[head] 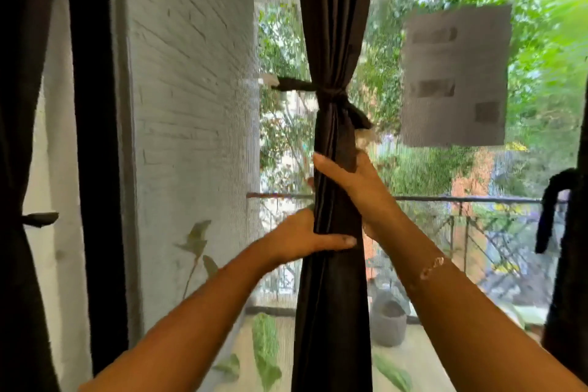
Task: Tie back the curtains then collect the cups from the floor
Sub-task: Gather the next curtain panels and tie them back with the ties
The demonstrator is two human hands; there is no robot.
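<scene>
Curtain (332, 25) hangs gathered in a narrow column. Left hand (299, 237) clasps it lower down, thumb laid across the front; right hand (353, 181) wraps round it just above. Tie (296, 85), knotted round the curtain above both grips, runs left to a hook (269, 80)

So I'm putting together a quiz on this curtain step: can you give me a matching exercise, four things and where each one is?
Things: 1 left hand; 2 right hand; 3 tie band; 4 grey pot.
Places: A knotted round the curtain, above both hands; B on the balcony floor outside; C gripping the curtain, higher up; D gripping the curtain, lower down.
Pairs: 1-D; 2-C; 3-A; 4-B.
</scene>
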